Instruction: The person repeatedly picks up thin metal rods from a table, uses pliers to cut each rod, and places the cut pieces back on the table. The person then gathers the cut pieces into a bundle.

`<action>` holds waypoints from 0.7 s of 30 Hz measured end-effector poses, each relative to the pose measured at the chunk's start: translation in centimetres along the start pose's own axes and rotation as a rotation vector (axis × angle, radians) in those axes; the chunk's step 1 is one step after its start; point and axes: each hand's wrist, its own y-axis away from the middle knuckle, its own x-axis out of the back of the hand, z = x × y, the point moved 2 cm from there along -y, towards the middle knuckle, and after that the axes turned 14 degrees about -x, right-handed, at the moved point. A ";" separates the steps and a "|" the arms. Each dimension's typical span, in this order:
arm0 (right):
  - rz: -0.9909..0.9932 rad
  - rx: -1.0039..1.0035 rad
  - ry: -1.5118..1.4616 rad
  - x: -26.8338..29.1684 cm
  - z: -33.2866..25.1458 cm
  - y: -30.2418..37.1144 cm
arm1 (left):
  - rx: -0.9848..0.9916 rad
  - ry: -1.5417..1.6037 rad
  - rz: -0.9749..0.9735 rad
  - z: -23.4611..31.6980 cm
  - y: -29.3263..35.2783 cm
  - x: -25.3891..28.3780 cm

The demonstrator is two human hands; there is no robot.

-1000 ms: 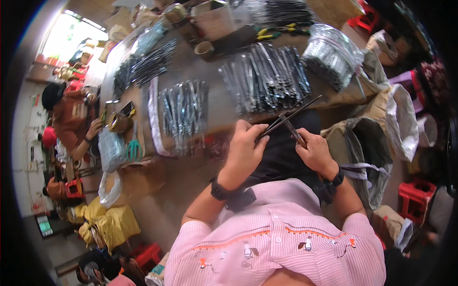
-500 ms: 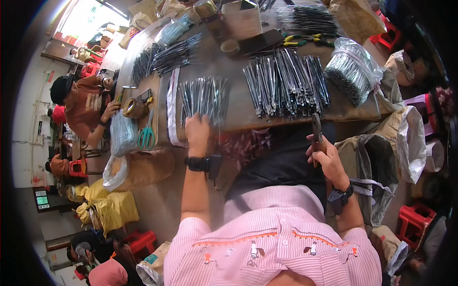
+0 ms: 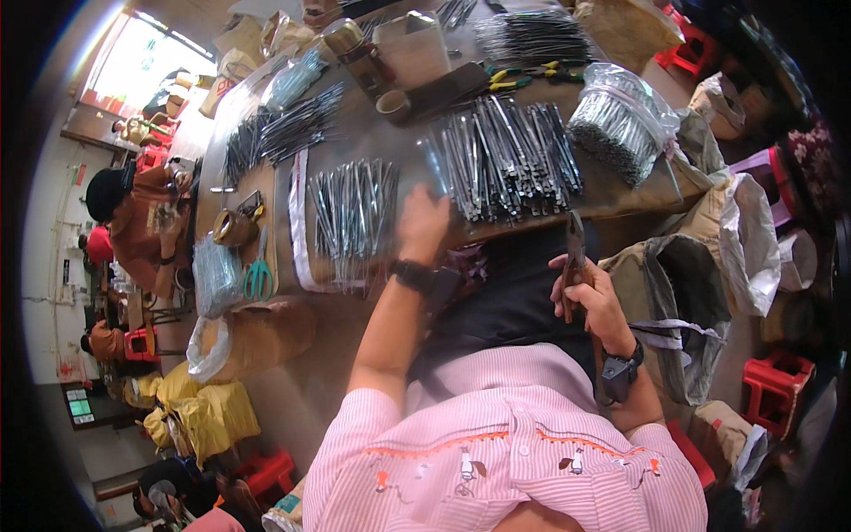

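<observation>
My right hand [image 3: 589, 300] is closed around a pair of pliers [image 3: 576, 253], held upright above my lap with the jaws pointing at the table edge. At the table's near side, my left hand [image 3: 424, 226] is smeared by motion, so its fingers do not show clearly. It lies between a smaller pile of thin metal strips [image 3: 353, 208] on its left and a larger pile of dark, shiny metal strips [image 3: 514, 160] on its right. A bluish streak shows just above its fingers at the larger pile's left edge.
On the table [image 3: 372, 142] are a plastic-wrapped strip bundle [image 3: 618, 129], more strips [image 3: 532, 37], yellow-handled pliers [image 3: 507, 80], a flask [image 3: 353, 49], a tape roll [image 3: 393, 105] and teal scissors [image 3: 258, 277]. Open sacks [image 3: 674, 306] stand at right. A co-worker [image 3: 142, 213] sits at left.
My left hand has moved right, from the smaller strip pile to the left edge of the larger one. My right hand still holds the pliers. The view has shifted slightly.
</observation>
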 end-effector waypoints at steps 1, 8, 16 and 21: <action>0.010 0.002 -0.011 0.3 0.1 0.1 | -0.013 -0.016 -0.006 -0.3 -0.3 -0.4; 0.107 -0.023 -0.246 3.3 1.7 0.9 | -0.032 -0.060 -0.031 -2.4 -0.3 1.5; 0.106 0.012 -0.307 3.7 1.4 0.5 | -0.100 -0.079 -0.077 -2.1 -0.8 1.5; 0.146 0.044 -0.329 5.7 0.9 0.5 | -0.108 -0.038 -0.127 -2.4 -1.2 1.8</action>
